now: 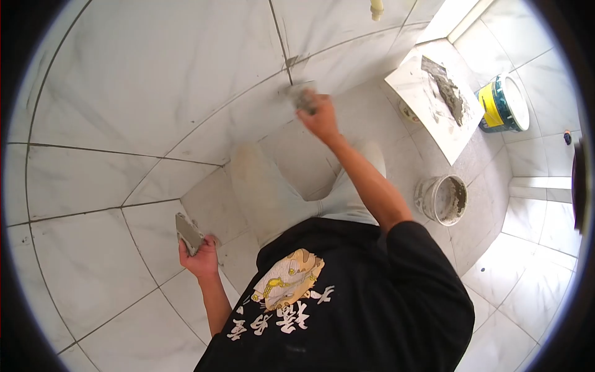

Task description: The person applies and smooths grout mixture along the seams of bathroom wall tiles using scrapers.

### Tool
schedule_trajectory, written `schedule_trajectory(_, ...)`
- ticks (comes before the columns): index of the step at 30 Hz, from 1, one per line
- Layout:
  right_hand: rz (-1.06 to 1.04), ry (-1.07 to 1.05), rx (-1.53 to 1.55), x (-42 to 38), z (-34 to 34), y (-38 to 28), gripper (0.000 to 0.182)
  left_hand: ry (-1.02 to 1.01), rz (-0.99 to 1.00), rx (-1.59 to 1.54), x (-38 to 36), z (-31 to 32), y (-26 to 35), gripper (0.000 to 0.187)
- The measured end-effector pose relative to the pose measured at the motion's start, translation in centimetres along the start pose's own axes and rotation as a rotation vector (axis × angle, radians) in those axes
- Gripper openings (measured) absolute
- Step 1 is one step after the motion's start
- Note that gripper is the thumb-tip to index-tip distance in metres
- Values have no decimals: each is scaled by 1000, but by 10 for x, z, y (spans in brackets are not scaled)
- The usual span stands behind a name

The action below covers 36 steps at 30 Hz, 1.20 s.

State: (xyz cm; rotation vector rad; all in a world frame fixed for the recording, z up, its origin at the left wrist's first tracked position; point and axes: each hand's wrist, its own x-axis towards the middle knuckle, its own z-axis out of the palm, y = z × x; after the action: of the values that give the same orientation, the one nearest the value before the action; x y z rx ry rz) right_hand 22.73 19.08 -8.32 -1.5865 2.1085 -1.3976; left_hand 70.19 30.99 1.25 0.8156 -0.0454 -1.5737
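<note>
My left hand [199, 259] is closed around a small flat plate [189, 232] coated with grey paste, held up near the tiled wall at the lower left. My right hand [319, 118] reaches forward, closed on a pale scraper [302, 92] that is blurred by motion. The scraper overlaps the low part of the white tiled wall [204, 74], just below a vertical joint. A grey smear of paste [297, 61] marks the spot where that joint meets a horizontal one.
On the right, a white board [455, 139] carries a thick strip of grey paste [447, 90]. A green and yellow bucket [493, 106] stands beside it. Nearer to me on the floor is a paste-stained white bucket [439, 214]. A pale pipe stub [376, 9] juts from the wall.
</note>
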Motion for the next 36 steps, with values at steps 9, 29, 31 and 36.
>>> schedule_trajectory(9,533,280,834,98,-64,-46,62,9,32,-12,-8,-2,3,34)
schedule_trajectory(29,409,-434,955,-15,57,-162,62,-76,-98,47,2,64,-34,26)
schedule_trajectory(31,332,-416,1009,-22,31,-176,60,-97,-129,72,13,72,-42,28)
schedule_trajectory(36,151,-731,962,-27,-91,-190,58,-111,-288,129,29,104,-73,28)
